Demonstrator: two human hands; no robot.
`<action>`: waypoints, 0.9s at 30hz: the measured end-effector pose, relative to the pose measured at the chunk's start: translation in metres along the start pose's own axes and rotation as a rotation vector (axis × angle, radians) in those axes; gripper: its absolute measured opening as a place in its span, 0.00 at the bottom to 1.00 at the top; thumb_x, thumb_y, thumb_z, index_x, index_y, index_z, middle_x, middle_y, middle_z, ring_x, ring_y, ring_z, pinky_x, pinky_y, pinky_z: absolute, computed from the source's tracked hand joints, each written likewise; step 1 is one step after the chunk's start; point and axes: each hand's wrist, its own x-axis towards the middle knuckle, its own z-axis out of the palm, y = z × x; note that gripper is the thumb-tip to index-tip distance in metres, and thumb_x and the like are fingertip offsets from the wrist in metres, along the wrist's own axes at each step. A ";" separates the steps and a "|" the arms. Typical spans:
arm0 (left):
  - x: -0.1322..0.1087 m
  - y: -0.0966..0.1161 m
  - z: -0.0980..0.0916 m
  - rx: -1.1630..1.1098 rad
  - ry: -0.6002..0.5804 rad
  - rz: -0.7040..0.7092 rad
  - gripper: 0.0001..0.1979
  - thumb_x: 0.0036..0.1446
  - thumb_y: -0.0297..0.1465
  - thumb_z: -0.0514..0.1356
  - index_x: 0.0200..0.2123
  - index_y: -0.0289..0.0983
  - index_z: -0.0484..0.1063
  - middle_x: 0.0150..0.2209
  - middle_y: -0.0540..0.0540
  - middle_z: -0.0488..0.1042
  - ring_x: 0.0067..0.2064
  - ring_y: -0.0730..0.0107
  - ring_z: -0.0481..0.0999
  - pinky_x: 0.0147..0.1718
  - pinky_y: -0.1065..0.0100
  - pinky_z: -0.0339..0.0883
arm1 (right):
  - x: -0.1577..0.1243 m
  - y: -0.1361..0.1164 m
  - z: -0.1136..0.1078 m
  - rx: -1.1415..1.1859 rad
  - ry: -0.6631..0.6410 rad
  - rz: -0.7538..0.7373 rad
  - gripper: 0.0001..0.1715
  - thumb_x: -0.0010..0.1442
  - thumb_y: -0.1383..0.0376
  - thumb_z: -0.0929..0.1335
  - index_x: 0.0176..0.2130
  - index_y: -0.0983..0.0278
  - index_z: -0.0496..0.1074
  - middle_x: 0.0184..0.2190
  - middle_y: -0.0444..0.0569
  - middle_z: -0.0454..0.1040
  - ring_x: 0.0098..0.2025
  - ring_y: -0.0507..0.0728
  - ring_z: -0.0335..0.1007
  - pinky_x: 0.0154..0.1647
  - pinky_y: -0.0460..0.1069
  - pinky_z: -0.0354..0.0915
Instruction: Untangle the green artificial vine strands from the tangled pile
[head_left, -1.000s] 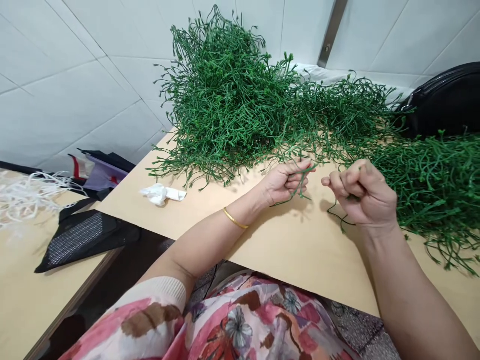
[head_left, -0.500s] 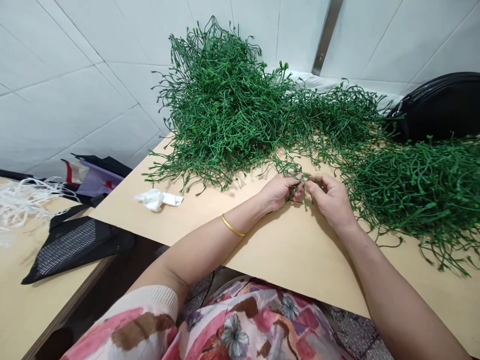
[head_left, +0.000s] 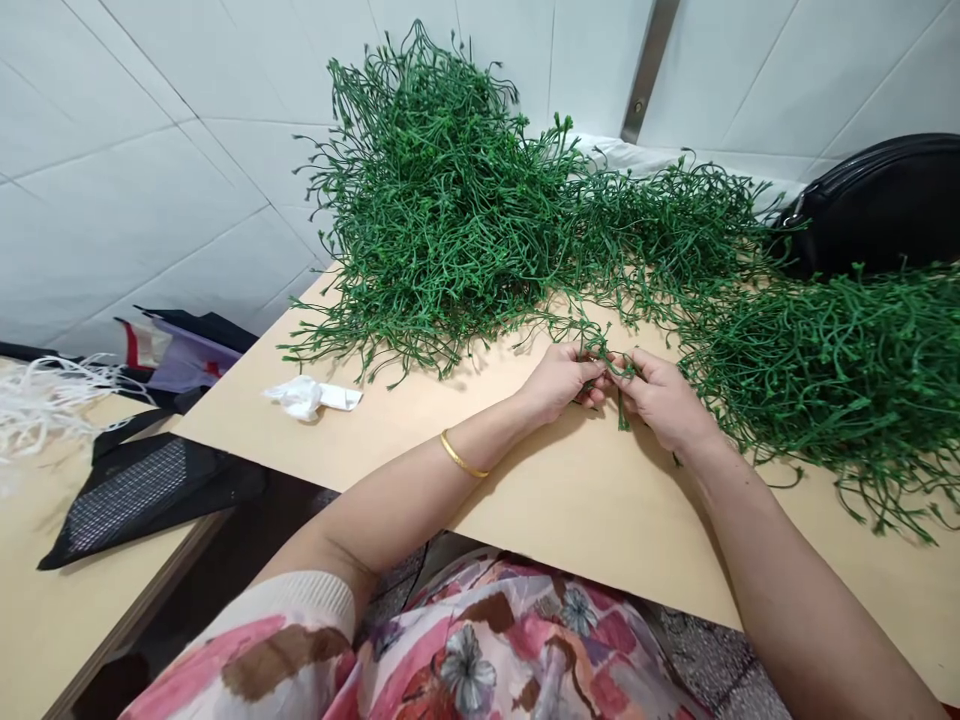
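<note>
Green stems (head_left: 622, 412) pinched between left hand (head_left: 559, 385) and right hand (head_left: 666, 402), fingers curled nearly closed; the visible end points down toward the body, nearer the right hand. Thin, plastic-looking, knobbly tips. Tangled heap (head_left: 442, 220) lies beyond the hands, denser bundle (head_left: 847, 370) rightward, on pale flat worktop (head_left: 600, 510).

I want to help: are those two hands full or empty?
Full: green stems show at the pinched fingers of the left hand and right hand.

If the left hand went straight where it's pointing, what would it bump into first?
Probably the right hand, just ahead of the left hand. They're so close around the green stems that I can't tell whether they already touch.
</note>
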 end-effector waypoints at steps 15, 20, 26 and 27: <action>-0.010 0.016 -0.006 -0.334 -0.383 -0.164 0.02 0.46 0.24 0.59 0.27 0.31 0.68 0.14 0.58 0.52 0.14 0.88 0.43 0.13 0.81 0.38 | -0.018 -0.016 -0.014 0.370 -0.283 -0.091 0.15 0.46 0.59 0.72 0.33 0.65 0.69 0.16 0.38 0.56 0.19 0.46 0.49 0.22 0.47 0.50; -0.021 0.019 -0.001 -0.382 -0.368 -0.191 0.03 0.45 0.24 0.61 0.27 0.31 0.70 0.15 0.58 0.50 0.14 0.89 0.42 0.13 0.81 0.38 | -0.026 -0.021 -0.014 0.421 -0.322 -0.110 0.16 0.44 0.57 0.72 0.21 0.64 0.65 0.13 0.38 0.53 0.16 0.46 0.47 0.19 0.47 0.50; -0.023 0.022 0.003 -0.422 -0.320 -0.217 0.01 0.48 0.24 0.58 0.26 0.32 0.69 0.14 0.58 0.50 0.13 0.88 0.43 0.13 0.81 0.38 | -0.028 -0.024 -0.010 0.415 -0.296 -0.145 0.19 0.45 0.54 0.71 0.20 0.63 0.61 0.13 0.36 0.49 0.16 0.46 0.44 0.18 0.47 0.51; -0.021 0.021 0.002 -0.420 -0.321 -0.190 0.01 0.49 0.24 0.58 0.27 0.32 0.69 0.14 0.58 0.51 0.13 0.88 0.42 0.13 0.81 0.38 | -0.026 -0.024 -0.010 0.404 -0.254 -0.149 0.18 0.45 0.55 0.71 0.21 0.63 0.62 0.14 0.37 0.50 0.17 0.46 0.45 0.19 0.47 0.51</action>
